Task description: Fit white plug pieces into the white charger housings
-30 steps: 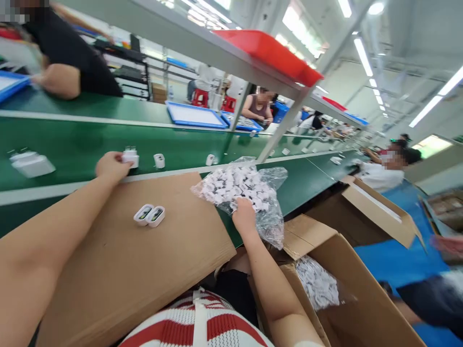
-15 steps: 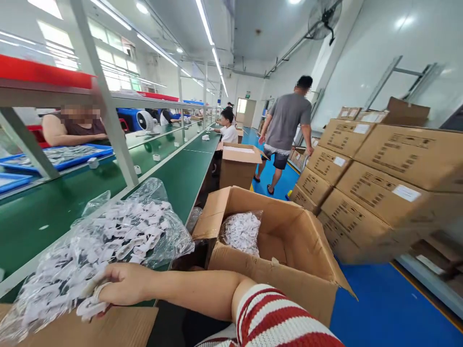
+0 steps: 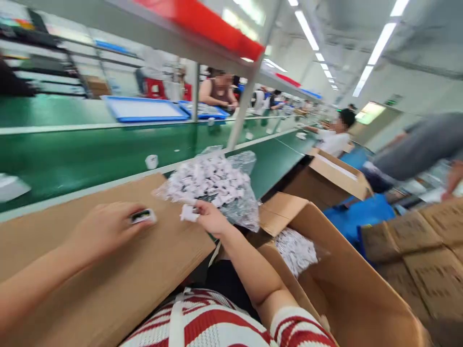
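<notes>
My left hand (image 3: 112, 226) is closed around a small white plastic housing (image 3: 143, 216) with a dark opening, above a flat cardboard sheet (image 3: 152, 255). Between the fingers of my right hand (image 3: 211, 218) is a white plastic part (image 3: 189, 213), held just in front of the plastic bag. That clear bag (image 3: 240, 212) lies open on the bench, heaped with many similar white plastic parts (image 3: 213, 178). Motion blur hides the finer shape of both held pieces.
A green conveyor belt (image 3: 90, 149) runs past the cardboard, with a white piece (image 3: 152, 161) on it. To the right stands an open carton (image 3: 347, 260) holding a bag of white parts (image 3: 296, 250). Blue trays (image 3: 148, 110) lie beyond, near a co-worker (image 3: 217, 91). Stacked boxes (image 3: 430, 260) stand far right.
My view has swung left, bringing my left hand and its white housing into sight. My right hand has drawn back from the heap with a white part. A walking person appears nearer the right edge.
</notes>
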Demonstrator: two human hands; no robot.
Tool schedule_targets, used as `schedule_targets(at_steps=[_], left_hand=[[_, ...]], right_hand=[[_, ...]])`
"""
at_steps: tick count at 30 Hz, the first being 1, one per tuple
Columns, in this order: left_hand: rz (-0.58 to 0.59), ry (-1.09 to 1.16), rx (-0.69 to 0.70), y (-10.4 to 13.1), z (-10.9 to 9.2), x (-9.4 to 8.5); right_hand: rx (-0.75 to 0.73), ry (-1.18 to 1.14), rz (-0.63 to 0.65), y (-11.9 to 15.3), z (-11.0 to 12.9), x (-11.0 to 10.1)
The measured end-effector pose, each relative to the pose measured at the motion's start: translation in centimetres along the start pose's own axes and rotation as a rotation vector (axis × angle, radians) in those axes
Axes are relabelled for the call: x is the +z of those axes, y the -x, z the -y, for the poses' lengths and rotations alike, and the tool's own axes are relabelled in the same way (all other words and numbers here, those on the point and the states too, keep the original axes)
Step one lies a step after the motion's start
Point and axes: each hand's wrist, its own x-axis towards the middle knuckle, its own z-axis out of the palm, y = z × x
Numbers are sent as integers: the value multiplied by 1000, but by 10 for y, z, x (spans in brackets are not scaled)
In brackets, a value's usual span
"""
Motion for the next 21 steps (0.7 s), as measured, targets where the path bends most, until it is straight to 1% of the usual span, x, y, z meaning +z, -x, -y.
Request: schedule_targets(at_steps=[1,3,7,9,11,13,15,17,19,21], left_hand=[[25,-7,-37,17,5,4],[50,4,-61,35,7,13],[18,104,-81,40,3,23],[10,142,-93,41,3,25],[2,173,-108,43,3,26],[-3,210,-124,45,4,26],[-5,246,-139,46,4,26],[-12,276,-147,47,4,27],[-17,295,-148,47,5,28],[-21,301,-146,47,6,29]], right_hand=[[-3,-6,-1,0,2,2],[10,-3,11,0,7,6],[15,71,33,-1,8,17],[34,126,59,-5,3,24],[25,210,58,-10,-2,32],[-56,358,35,-15,-6,41],[-185,602,41,-17,-5,50],[-301,913,95,-19,-2,57],[-372,1181,160,-19,2,62],[-402,1323,218,-20,3,65]])
